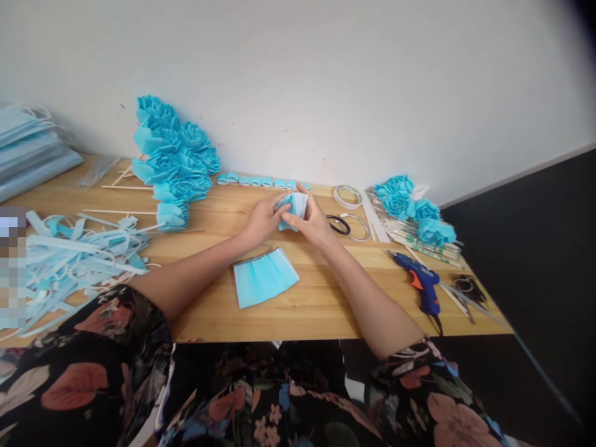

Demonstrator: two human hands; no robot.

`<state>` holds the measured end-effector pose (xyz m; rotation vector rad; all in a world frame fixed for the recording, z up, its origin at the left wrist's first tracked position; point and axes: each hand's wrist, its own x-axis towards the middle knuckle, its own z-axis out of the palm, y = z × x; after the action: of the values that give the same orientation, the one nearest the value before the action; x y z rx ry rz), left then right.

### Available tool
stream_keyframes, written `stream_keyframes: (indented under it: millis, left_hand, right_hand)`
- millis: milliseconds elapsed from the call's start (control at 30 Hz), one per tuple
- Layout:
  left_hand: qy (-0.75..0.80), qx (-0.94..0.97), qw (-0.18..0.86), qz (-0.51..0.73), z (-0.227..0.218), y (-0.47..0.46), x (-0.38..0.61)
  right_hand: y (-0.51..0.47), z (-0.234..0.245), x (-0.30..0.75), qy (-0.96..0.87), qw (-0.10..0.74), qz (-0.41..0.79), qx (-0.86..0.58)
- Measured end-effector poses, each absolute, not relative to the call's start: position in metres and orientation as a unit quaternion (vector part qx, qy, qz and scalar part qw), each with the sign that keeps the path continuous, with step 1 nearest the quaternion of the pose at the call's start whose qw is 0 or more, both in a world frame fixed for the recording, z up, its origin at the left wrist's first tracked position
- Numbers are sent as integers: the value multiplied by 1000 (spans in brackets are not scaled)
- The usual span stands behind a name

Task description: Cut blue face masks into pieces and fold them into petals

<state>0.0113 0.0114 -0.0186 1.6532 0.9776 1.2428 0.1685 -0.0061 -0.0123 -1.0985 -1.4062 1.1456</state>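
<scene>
Over the middle of the table, a folded piece of face mask (298,203), blue on one side and white on the other, is held between both hands. My left hand (266,217) pinches it from the left, the thumb lying across the blue side. My right hand (313,220) grips it from the right, fingers behind and thumb in front. Just below the hands a pleated blue face mask piece (265,277) lies flat, touched by neither hand. Behind them, a row of small rolled blue mask pieces (255,181) stretches along the wall, its right end partly hidden by my right hand.
Blue paper-like roses (179,155) on sticks stand at back left, above cut mask strips (88,254). Stacked masks (32,146) sit far left. To the right are tape rolls (347,196), more blue roses (395,195), a blue glue gun (421,279) and scissors (470,301).
</scene>
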Motion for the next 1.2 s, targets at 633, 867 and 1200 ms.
stream_keyframes:
  millis: [633, 867, 1200]
  left_hand:
    - [339, 513, 604, 506, -10, 13, 14]
    - [334, 524, 606, 496, -2, 10, 12]
    - [383, 501, 584, 511, -18, 26, 0]
  right_hand:
    - [-4, -3, 169, -544, 559, 442, -442]
    - [-4, 12, 180, -551, 555, 437, -444]
    - [-7, 24, 233, -729, 212, 175, -627]
